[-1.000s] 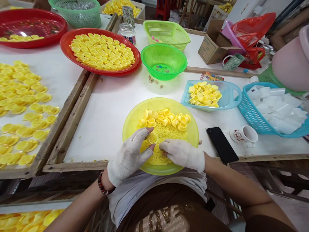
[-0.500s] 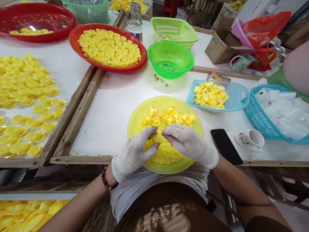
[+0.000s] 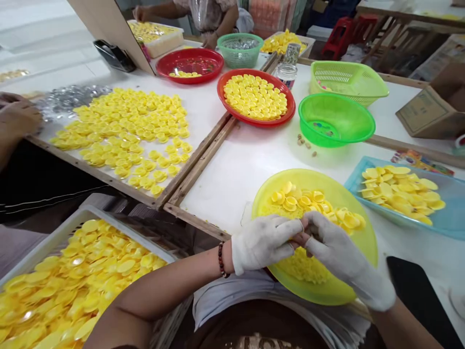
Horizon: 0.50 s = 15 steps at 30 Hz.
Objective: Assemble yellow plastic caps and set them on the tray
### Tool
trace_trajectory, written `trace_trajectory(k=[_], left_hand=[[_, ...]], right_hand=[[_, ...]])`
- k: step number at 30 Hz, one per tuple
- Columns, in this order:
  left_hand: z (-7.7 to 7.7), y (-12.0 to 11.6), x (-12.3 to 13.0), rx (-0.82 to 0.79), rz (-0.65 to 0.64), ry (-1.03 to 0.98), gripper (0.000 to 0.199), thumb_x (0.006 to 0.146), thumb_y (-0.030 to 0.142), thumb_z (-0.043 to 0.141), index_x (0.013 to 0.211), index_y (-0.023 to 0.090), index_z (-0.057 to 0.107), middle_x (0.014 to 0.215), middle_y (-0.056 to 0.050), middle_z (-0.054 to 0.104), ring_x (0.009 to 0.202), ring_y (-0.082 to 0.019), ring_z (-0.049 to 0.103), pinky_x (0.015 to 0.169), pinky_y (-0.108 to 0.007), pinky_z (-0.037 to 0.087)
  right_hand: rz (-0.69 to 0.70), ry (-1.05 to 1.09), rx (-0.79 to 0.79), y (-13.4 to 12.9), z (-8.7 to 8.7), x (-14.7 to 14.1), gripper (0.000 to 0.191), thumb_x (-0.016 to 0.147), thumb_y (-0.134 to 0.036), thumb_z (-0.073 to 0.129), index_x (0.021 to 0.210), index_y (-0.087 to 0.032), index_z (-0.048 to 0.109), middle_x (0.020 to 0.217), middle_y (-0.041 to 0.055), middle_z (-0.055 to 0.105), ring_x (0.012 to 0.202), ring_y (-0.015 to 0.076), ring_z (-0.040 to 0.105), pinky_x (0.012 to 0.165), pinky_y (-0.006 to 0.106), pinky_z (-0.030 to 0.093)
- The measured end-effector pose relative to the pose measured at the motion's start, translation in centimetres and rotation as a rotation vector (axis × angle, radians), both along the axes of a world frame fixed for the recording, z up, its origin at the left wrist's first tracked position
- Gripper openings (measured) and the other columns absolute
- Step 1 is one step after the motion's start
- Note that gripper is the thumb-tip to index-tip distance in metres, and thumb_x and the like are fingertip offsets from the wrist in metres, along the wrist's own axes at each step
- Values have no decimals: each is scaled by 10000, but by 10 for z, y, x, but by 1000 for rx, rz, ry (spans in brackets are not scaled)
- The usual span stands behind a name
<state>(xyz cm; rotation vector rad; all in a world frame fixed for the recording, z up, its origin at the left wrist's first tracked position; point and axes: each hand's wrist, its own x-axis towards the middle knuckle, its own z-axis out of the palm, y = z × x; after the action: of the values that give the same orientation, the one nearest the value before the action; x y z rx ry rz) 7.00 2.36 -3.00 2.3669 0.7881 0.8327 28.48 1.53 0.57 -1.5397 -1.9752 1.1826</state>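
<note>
My left hand [image 3: 267, 242], in a white fingerless-tipped glove, is closed over a yellow bowl [image 3: 261, 198]. My right hand [image 3: 336, 247], gloved the same way, meets it with the fingertips pinched together. What lies between the fingers is hidden. Inside the bowl, small yellow plastic cup-shaped pieces [image 3: 290, 202] with brims lie along the far side. Tiny yellow pellets [image 3: 308, 266] fill the near part, below my hands.
A blue tray [image 3: 450, 220] of flat yellow pieces and a black phone [image 3: 417, 291] are on the right. Beyond stand a green bowl [image 3: 336, 116] and a red tray [image 3: 256, 116]. A crate [image 3: 87, 213] of yellow pieces is lower left. Another person's hand [image 3: 18, 116] is at far left.
My view has swung left, bringing the crate and the other people into sight. My hands have come together at the fingertips; the yellow piece seen by my left fingers is now hidden.
</note>
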Motion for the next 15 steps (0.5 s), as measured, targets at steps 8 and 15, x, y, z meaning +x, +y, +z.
trace_trajectory(k=[8, 15], left_hand=[[10, -8, 0, -62, -29, -27, 466, 927, 201, 537, 1386, 169, 465, 1109, -99, 634, 991, -214, 661, 849, -326, 593], [52, 31, -79, 52, 459, -9, 238, 984, 280, 557, 1200, 198, 614, 1148, -41, 664, 1043, -166, 662, 936, -294, 591]], right_hand=[[-10, 193, -228, -5, 3, 4, 236, 973, -398, 502, 1127, -229, 559, 800, 8, 659, 653, 159, 658, 592, 299, 557], [85, -193, 98, -3, -8, 22, 261, 932, -402, 524, 1094, -258, 670, 1078, 89, 726, 972, 276, 705, 845, 464, 589]])
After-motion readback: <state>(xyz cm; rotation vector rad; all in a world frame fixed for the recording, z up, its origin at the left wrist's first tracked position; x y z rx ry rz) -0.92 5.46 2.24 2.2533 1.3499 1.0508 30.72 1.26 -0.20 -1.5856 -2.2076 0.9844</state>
